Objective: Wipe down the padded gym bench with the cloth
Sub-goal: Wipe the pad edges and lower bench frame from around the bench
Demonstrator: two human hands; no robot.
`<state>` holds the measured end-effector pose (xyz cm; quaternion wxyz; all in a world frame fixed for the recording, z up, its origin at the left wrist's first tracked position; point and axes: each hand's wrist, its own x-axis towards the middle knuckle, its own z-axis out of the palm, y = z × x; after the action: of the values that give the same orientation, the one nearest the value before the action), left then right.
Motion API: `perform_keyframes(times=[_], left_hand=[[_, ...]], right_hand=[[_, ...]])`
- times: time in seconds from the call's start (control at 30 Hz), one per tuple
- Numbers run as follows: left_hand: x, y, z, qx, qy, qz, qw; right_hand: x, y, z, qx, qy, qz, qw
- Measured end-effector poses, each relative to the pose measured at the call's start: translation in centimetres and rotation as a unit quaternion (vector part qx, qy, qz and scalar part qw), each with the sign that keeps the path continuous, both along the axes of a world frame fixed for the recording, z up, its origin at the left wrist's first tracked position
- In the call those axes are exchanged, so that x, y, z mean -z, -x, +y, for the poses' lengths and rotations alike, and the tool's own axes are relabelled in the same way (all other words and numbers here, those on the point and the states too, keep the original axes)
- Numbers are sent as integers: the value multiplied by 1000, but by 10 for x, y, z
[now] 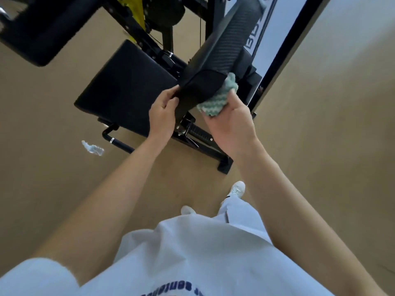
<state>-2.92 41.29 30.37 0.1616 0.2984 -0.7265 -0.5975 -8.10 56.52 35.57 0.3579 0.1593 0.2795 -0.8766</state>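
the right hand [229, 122] has its grip closed on a green-and-white cloth [215, 99], pressing it against the near end of the backrest pad [222, 50] at frame centre. the left hand [163, 113] pinches that pad's opposite edge. the pad's long axis runs from centre up to the upper right. the seat pad [126, 86] lies left of it. partial blue lettering on the white shirt [192, 263] is unreadable.
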Motion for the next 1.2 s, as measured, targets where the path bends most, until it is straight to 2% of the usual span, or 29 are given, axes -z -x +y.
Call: perform_keyframes(times=[0.17,0.23,0.37,0.47,0.57,0.73,0.83,0.93,1.0,1.07,1.2], left_hand=[[5,-2,-3,2,4,19,1000],[7,-3,-5,5,6,18,1000],[7,-7,-11,25,16,15,999],[9,-10,-19,49,16,9,999],[11,-14,-28,85,14,8,996],[16,-16,-47,124,-11,13,992],[21,-13,-68,178,-11,12,984],[26,-10,-98,226,-11,3,974],[36,-9,-122,238,-4,-24,971],[58,-13,-147,240,-6,-86,967],[115,-12,-193,248,23,-241,938]], right_hand=[[-15,-8,11,73,-47,135,987],[-9,-9,3,85,-128,141,978],[26,-18,-17,30,-252,151,956],[50,-21,-29,-8,-250,148,957],[51,-17,-35,-4,-213,145,966],[37,-15,-28,117,-201,154,960],[37,-26,-31,223,-215,181,933],[53,-36,-45,306,-266,164,899],[83,-39,-57,308,-324,136,884],[126,-44,-73,283,-380,99,875],[214,-44,-114,167,-425,16,889]])
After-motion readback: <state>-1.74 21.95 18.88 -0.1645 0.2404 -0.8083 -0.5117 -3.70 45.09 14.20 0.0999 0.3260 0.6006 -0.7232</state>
